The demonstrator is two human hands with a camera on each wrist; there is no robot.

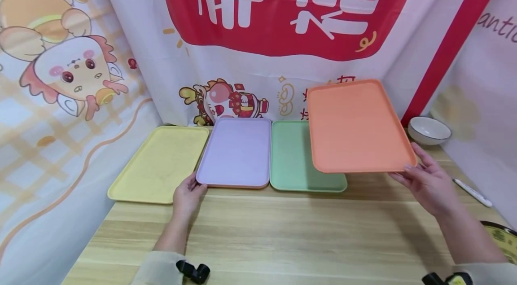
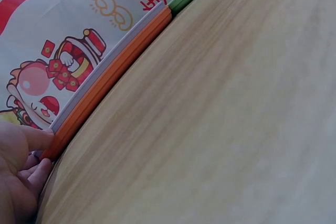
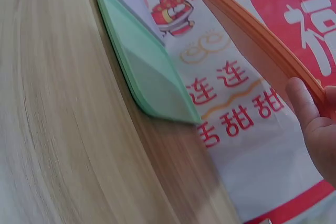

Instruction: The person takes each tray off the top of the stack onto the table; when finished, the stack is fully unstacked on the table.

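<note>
Beside the green tray (image 1: 291, 155), right fingers (image 3: 303, 99) grip a raised orange tray (image 1: 358, 128).

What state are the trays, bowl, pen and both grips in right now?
Yellow tray: flat on the table
Lavender tray: stacked on the lower orange tray
Green tray: lying flat
Raised orange tray: off the table, tilted
Bowl: upright
Pen: lying down
Left grip: pinching the stack's corner
Right grip: holding the raised tray
</note>
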